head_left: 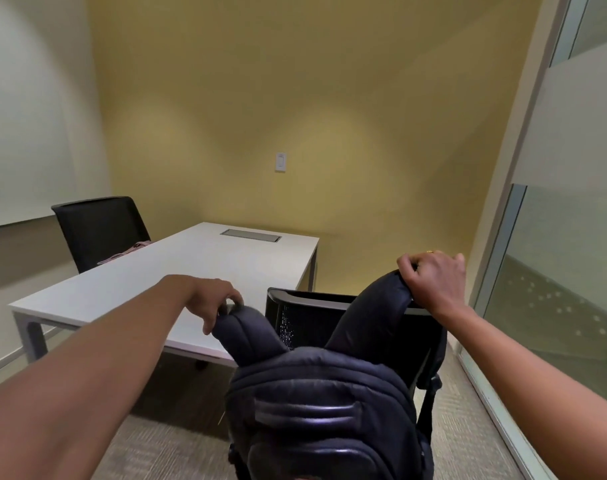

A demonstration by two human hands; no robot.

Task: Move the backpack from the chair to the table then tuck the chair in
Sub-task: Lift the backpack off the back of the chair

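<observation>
A dark navy padded backpack (323,410) fills the lower middle of the view, in front of a black mesh chair (309,317) whose backrest shows between its two shoulder straps. My left hand (213,303) grips the top of the left strap. My right hand (433,278) grips the top of the right strap, held higher. The white table (177,268) stands just beyond and to the left of the chair. The chair's seat is hidden by the backpack.
A second black chair (101,230) stands at the table's far left side with a pinkish cord (122,256) beside it. A grey cable hatch (250,235) is set in the tabletop. A glass partition (555,289) runs close along the right. Yellow wall behind.
</observation>
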